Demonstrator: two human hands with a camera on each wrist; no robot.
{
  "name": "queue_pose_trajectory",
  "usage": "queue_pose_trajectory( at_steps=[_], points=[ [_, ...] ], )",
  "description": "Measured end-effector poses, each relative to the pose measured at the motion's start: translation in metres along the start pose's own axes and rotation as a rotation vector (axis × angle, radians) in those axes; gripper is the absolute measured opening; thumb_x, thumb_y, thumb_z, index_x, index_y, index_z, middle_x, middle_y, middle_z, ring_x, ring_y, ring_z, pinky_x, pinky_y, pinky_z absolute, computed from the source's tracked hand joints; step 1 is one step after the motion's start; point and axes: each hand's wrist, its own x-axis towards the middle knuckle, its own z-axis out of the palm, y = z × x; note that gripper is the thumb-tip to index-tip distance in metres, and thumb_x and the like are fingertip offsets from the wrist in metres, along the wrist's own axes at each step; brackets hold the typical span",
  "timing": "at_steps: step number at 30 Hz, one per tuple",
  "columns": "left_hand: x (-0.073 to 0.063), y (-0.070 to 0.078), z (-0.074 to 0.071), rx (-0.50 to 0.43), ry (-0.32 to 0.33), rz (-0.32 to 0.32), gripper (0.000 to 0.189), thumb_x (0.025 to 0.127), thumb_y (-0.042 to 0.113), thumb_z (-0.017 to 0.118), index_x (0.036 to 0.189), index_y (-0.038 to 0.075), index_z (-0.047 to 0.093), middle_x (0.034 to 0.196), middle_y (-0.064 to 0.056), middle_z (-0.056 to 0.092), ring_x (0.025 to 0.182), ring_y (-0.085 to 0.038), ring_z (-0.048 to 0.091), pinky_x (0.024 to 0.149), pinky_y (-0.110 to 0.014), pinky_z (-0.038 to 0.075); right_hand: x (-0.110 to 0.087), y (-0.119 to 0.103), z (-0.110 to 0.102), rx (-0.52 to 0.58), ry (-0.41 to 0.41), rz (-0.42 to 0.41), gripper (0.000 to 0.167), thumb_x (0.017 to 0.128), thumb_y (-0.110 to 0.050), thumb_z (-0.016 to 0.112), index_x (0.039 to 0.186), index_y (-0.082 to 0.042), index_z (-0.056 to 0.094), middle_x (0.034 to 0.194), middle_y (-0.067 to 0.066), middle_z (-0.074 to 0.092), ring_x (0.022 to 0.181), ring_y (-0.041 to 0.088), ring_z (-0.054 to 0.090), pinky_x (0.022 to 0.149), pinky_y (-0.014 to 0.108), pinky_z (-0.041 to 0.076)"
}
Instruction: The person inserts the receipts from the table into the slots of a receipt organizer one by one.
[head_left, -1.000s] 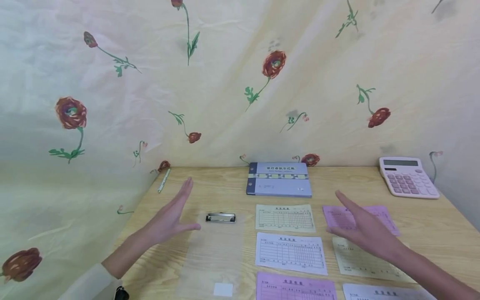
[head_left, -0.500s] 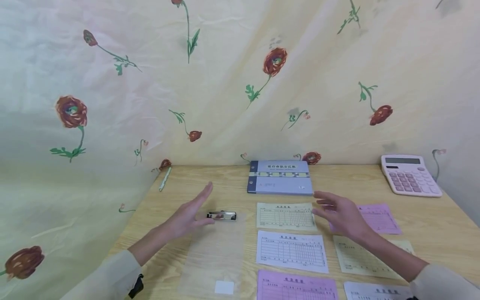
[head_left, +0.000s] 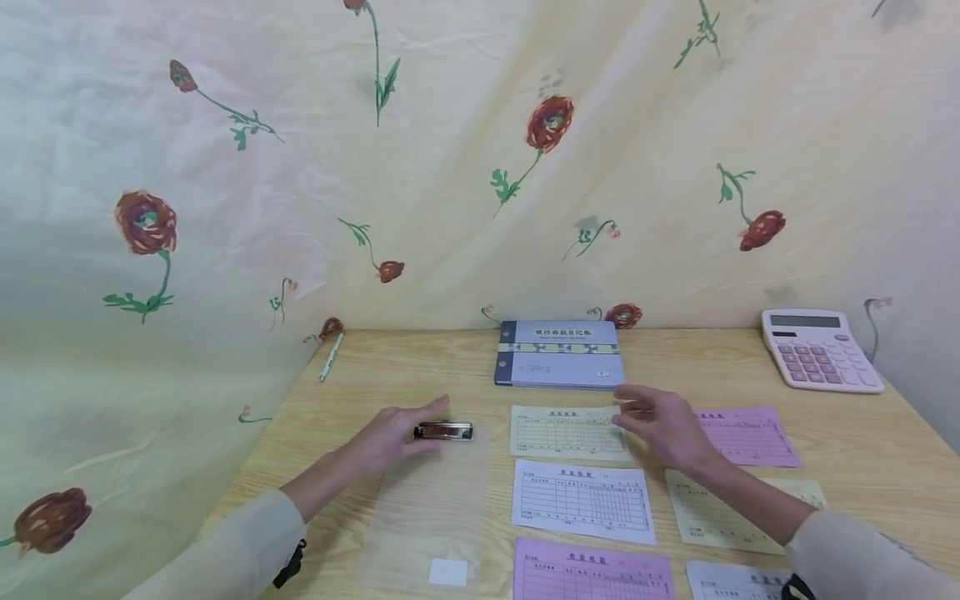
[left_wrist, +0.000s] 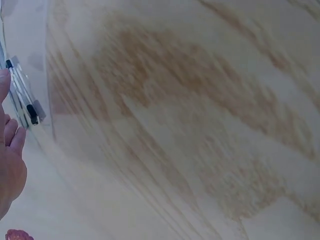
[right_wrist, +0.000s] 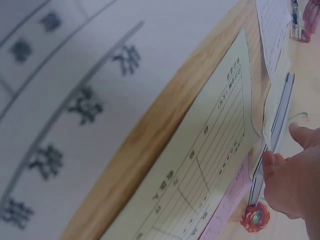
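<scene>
While the left hand (head_left: 390,437) has thumb and fingers apart at the metal clip (head_left: 444,431) of the clear clipboard (head_left: 427,517) on the desk (head_left: 690,358), the right hand (head_left: 667,429), thumb also apart, overlaps the upper pale green receipt slip's (head_left: 566,433) edge, contact hard to judge

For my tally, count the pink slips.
2: the near pink slip, left column; the far pink slip, right column, partly behind the right hand. Others may be out of frame.
</scene>
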Motion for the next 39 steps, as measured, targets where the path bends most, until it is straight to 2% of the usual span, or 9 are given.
queue_pose_trajectory(
  at_steps=[7, 13, 17, 22, 24, 27, 31, 39],
  points=[
    [0.001, -0.004, 0.004, 0.05, -0.013, -0.011, 0.057, 0.096, 0.021, 0.081, 0.147, 0.003, 0.063, 0.14, -0.012, 0.066, 0.122, -0.027, 0.068, 0.095, -0.041, 0.059, 0.005, -0.004, 0.009, -0.032, -0.017, 0.049, 0.05, 0.096, -0.006, 0.078, 0.141, 0.007, 0.061, 0.127, 0.028, 0.069, 0.106, 0.038, 0.071, 0.091, 0.048, 0.06],
    [0.0, -0.004, 0.006, 0.087, 0.007, -0.027, 0.049, 0.096, 0.019, 0.081, 0.142, 0.008, 0.068, 0.134, -0.012, 0.069, 0.115, -0.026, 0.072, 0.088, -0.039, 0.062, 0.009, -0.005, 0.013, -0.075, -0.002, 0.031, 0.047, 0.094, -0.004, 0.079, 0.137, 0.009, 0.064, 0.122, 0.026, 0.071, 0.1, 0.033, 0.071, 0.086, 0.046, 0.061],
    [-0.001, -0.006, 0.008, 0.112, 0.026, -0.025, 0.047, 0.095, 0.017, 0.081, 0.14, 0.009, 0.07, 0.132, -0.012, 0.071, 0.11, -0.023, 0.073, 0.084, -0.036, 0.063, 0.012, -0.004, 0.015, -0.091, 0.005, 0.029, 0.046, 0.094, -0.004, 0.078, 0.136, 0.01, 0.064, 0.118, 0.023, 0.072, 0.097, 0.03, 0.068, 0.082, 0.04, 0.059],
    [-0.001, -0.007, 0.009, 0.111, 0.043, -0.016, 0.045, 0.095, 0.015, 0.081, 0.137, 0.008, 0.072, 0.126, -0.012, 0.074, 0.088, -0.011, 0.072, 0.071, -0.025, 0.059, 0.014, -0.005, 0.019, -0.097, 0.008, 0.037, 0.043, 0.094, -0.002, 0.078, 0.134, 0.009, 0.066, 0.114, 0.019, 0.073, 0.093, 0.026, 0.061, 0.076, 0.033, 0.052],
    [-0.002, -0.008, 0.009, 0.103, 0.043, -0.007, 0.043, 0.095, 0.014, 0.081, 0.136, 0.007, 0.072, 0.124, -0.013, 0.075, 0.083, -0.01, 0.07, 0.067, -0.021, 0.057, 0.015, -0.005, 0.02, -0.103, 0.012, 0.032, 0.04, 0.094, -0.002, 0.078, 0.132, 0.009, 0.067, 0.112, 0.018, 0.073, 0.091, 0.026, 0.058, 0.074, 0.031, 0.049],
    [-0.002, -0.01, 0.011, 0.117, 0.042, 0.019, 0.041, 0.096, 0.012, 0.08, 0.136, 0.006, 0.073, 0.123, -0.012, 0.075, 0.091, -0.013, 0.076, 0.071, -0.021, 0.059, 0.017, -0.004, 0.021, -0.115, 0.017, 0.031, 0.037, 0.095, -0.002, 0.077, 0.13, 0.007, 0.069, 0.108, 0.015, 0.072, 0.091, 0.026, 0.058, 0.072, 0.03, 0.048],
    [-0.002, -0.012, 0.012, 0.15, 0.048, 0.072, 0.039, 0.096, 0.011, 0.079, 0.134, 0.006, 0.074, 0.124, -0.01, 0.075, 0.105, -0.021, 0.076, 0.079, -0.027, 0.062, 0.019, -0.003, 0.022, -0.117, 0.008, 0.036, 0.031, 0.096, -0.002, 0.076, 0.126, 0.005, 0.072, 0.104, 0.013, 0.071, 0.091, 0.026, 0.057, 0.072, 0.031, 0.047],
    [0.0, -0.014, 0.014, 0.237, 0.066, 0.15, 0.034, 0.096, 0.01, 0.079, 0.129, 0.005, 0.076, 0.126, -0.01, 0.074, 0.107, -0.022, 0.075, 0.082, -0.029, 0.061, 0.021, -0.002, 0.022, -0.106, 0.031, 0.029, 0.014, 0.098, -0.002, 0.073, 0.11, 0.0, 0.08, 0.104, 0.013, 0.077, 0.085, 0.023, 0.061, 0.07, 0.028, 0.052]
  ],
)
